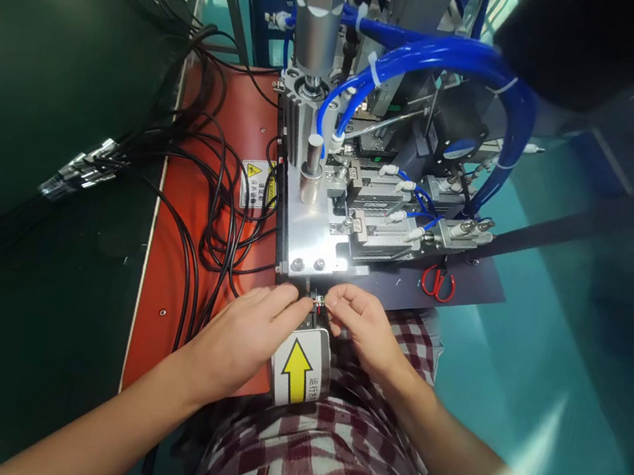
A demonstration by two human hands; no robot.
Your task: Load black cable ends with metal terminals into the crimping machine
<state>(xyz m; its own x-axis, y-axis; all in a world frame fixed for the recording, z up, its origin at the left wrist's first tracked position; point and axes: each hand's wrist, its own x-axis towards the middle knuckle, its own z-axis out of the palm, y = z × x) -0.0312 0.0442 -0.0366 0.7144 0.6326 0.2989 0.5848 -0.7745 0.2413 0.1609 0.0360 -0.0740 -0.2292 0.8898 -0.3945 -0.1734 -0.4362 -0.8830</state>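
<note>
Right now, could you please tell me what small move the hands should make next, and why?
Perhaps steady the small metal piece with the left hand and gently straighten it with the right hand: it sits between both hands' fingertips, near the plate's edge, though its exact alignment is too small to tell.

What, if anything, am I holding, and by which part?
A small metallic piece, apparently pinched at one end by your right hand; whether your left hand grips the other end is unclear.
</note>
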